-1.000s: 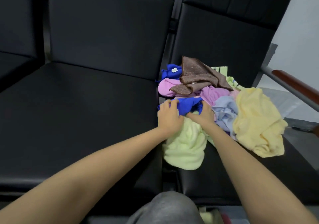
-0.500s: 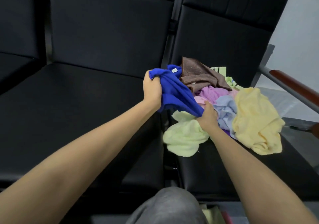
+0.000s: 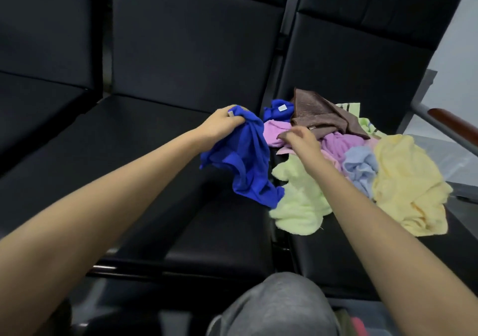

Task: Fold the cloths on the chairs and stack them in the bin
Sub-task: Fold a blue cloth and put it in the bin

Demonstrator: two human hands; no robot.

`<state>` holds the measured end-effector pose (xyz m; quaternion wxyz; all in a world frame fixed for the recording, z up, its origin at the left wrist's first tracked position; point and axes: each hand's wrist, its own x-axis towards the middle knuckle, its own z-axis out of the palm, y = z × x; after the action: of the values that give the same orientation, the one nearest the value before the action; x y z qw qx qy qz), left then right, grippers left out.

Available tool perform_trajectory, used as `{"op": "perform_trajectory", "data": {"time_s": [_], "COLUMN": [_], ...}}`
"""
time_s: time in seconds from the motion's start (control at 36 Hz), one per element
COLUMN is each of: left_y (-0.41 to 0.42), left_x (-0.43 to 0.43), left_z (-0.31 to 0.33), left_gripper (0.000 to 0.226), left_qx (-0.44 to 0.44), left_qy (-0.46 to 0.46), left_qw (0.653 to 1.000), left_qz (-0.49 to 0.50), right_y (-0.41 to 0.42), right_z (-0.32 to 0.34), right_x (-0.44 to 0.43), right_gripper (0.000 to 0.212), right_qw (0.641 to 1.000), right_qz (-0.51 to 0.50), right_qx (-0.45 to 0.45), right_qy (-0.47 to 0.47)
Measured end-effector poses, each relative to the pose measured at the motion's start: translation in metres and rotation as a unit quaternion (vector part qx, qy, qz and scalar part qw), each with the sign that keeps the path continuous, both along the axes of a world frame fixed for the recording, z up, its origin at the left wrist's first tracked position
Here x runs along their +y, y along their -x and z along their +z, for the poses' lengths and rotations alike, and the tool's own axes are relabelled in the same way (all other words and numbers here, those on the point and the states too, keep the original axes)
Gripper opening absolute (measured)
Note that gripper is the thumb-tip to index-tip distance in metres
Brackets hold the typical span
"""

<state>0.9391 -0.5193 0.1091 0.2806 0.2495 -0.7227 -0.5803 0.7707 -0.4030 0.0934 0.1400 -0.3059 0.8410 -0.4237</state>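
Firmly, the left hand (image 3: 223, 125) grips one blue cloth (image 3: 248, 166) above the middle seat (image 3: 144, 123). Right hand (image 3: 301, 137) hovers, fingers curled, over the pile (image 3: 300, 206) on the right seat (image 3: 336, 253); whether it pinches anything, I cannot tell. A second blue cloth (image 3: 278, 110), one brown cloth (image 3: 318, 113) and one yellow cloth (image 3: 408, 180) lie there.

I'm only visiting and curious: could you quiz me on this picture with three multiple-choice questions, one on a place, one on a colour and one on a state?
1. Where does the cloth pile lie?
A. on the floor
B. on the right-hand chair seat
C. in a bin

2. What colour is the cloth that the left hand grips?
A. brown
B. yellow
C. blue

3. How is that blue cloth?
A. neatly folded
B. hanging crumpled
C. spread flat

Answers:
1 B: the heap rests on that seat.
2 C: blue fabric comes out of the fist.
3 B: it droops bunched below the hand.
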Motion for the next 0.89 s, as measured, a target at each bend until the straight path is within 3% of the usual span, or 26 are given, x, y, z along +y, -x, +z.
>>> {"op": "perform_trajectory", "data": {"time_s": [0.06,0.14,0.22,0.31,0.36,0.44,0.53,0.61,0.72,0.83,0.89], "left_y": [-0.009,-0.024,-0.045,-0.070,-0.086,-0.109,-0.130,-0.147,-0.165,-0.180,-0.186], "left_x": [-0.003,-0.007,-0.014,-0.027,-0.038,-0.053,-0.068,-0.081,-0.093,-0.106,-0.110], "left_z": [0.008,0.024,0.040,0.052,0.057,0.057,0.043,0.028,0.027,0.035,0.039], "left_gripper": [0.011,0.009,0.008,0.014,0.012,0.008,0.023,0.038,0.049,0.057,0.055], "left_qx": [-0.042,-0.095,-0.130,-0.167,-0.162,-0.120,-0.092,-0.091,-0.107,-0.153,-0.189], "left_qy": [0.088,0.181,0.228,0.301,0.274,0.155,0.093,0.117,0.134,0.152,0.151], "left_qw": [0.995,0.979,0.965,0.937,0.946,0.980,0.991,0.989,0.985,0.976,0.970], "left_qz": [0.002,0.010,0.008,0.051,0.055,0.038,-0.001,0.011,0.018,0.013,0.003], "right_y": [-0.030,-0.069,-0.087,-0.095,-0.098,-0.103,-0.107,-0.111,-0.111,-0.110,-0.109], "right_z": [0.014,0.028,0.036,0.043,0.046,0.051,0.050,0.051,0.052,0.049,0.048], "right_x": [-0.011,-0.024,-0.038,-0.046,-0.049,-0.053,-0.058,-0.062,-0.068,-0.073,-0.077], "right_gripper": [0.032,0.027,0.030,0.023,0.023,0.029,0.038,0.051,0.008,0.011,0.012], "right_qw": [0.982,0.950,0.951,0.953,0.948,0.934,0.908,0.893,0.884,0.877,0.896], "right_qz": [0.133,0.301,0.310,0.298,0.316,0.354,0.396,0.416,0.421,0.414,0.384], "right_qx": [-0.100,-0.077,0.003,0.025,0.012,-0.001,-0.030,-0.038,0.002,0.038,0.057], "right_qy": [0.090,0.017,0.014,0.043,0.024,-0.056,-0.132,-0.166,-0.203,-0.243,-0.214]}}
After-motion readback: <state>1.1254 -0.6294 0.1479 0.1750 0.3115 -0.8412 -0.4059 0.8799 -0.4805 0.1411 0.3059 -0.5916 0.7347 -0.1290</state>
